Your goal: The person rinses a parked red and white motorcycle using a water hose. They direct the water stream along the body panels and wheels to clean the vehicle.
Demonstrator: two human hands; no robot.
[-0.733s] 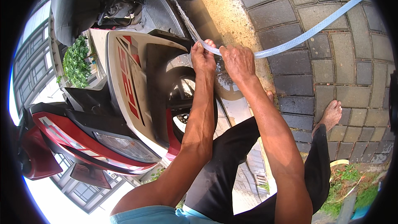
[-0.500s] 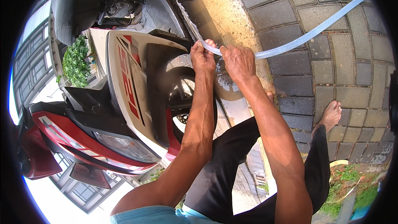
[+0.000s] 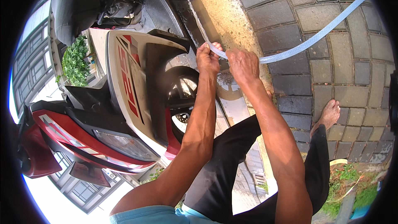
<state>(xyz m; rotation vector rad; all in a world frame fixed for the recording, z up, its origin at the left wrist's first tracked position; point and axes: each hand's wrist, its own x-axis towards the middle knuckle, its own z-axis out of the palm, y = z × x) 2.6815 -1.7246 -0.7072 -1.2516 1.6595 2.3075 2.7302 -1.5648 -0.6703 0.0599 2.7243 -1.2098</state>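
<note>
A pale blue braided hose (image 3: 306, 44) comes in from the upper right and runs through both my hands. My left hand (image 3: 208, 58) pinches it close to its end. Just to the right, my right hand (image 3: 244, 64) is closed round the hose, knuckles up. Water (image 3: 196, 16) sprays from the hose end up and to the left, toward the lower side of the motor scooter (image 3: 124, 79). The scooter is white, red and black. Its front wheel (image 3: 182, 95) lies just left of my left forearm.
A stone kerb (image 3: 224, 12) divides the wet ground by the scooter from the brick paving (image 3: 331, 58). My bare foot (image 3: 331, 114) stands on the bricks. Behind the scooter is a green bush (image 3: 75, 62); grass (image 3: 348, 182) grows at lower right.
Both my hands have shifted slightly to the right with the hose. The water jet has moved right with them, away from the scooter's footboard.
</note>
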